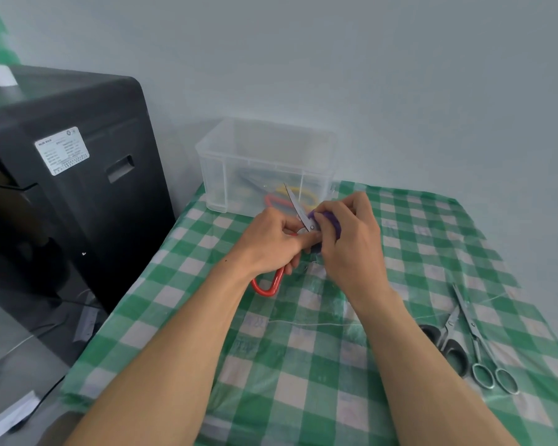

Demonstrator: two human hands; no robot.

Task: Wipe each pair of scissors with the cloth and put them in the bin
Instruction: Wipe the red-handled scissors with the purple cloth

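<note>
**Red scissors held before the bin**

A black machine (87, 188) stands left of the clear bin (213, 162); coloured-handled scissors (298, 192) lie inside it. Just before the bin, the left hand (271, 241) has its grip clamped on red-handled scissors (268, 286). The right hand (355, 243) has its grip pinching a purple cloth (331, 220) on the blade. Well right of the bin, near the worktop (303, 365) edge, lie black-handled scissors (453, 347) and steel scissors (478, 344).

Soft, even light fills the room, fairly bright, no glare. The bin (264, 162) throws only a faint shadow on the wall (368, 75) behind. The wide lens bows the edges (the black machine (78, 188) leans hard), and the top left corner smears into green blur. The counter (303, 365) looks fairly sharp.
</note>
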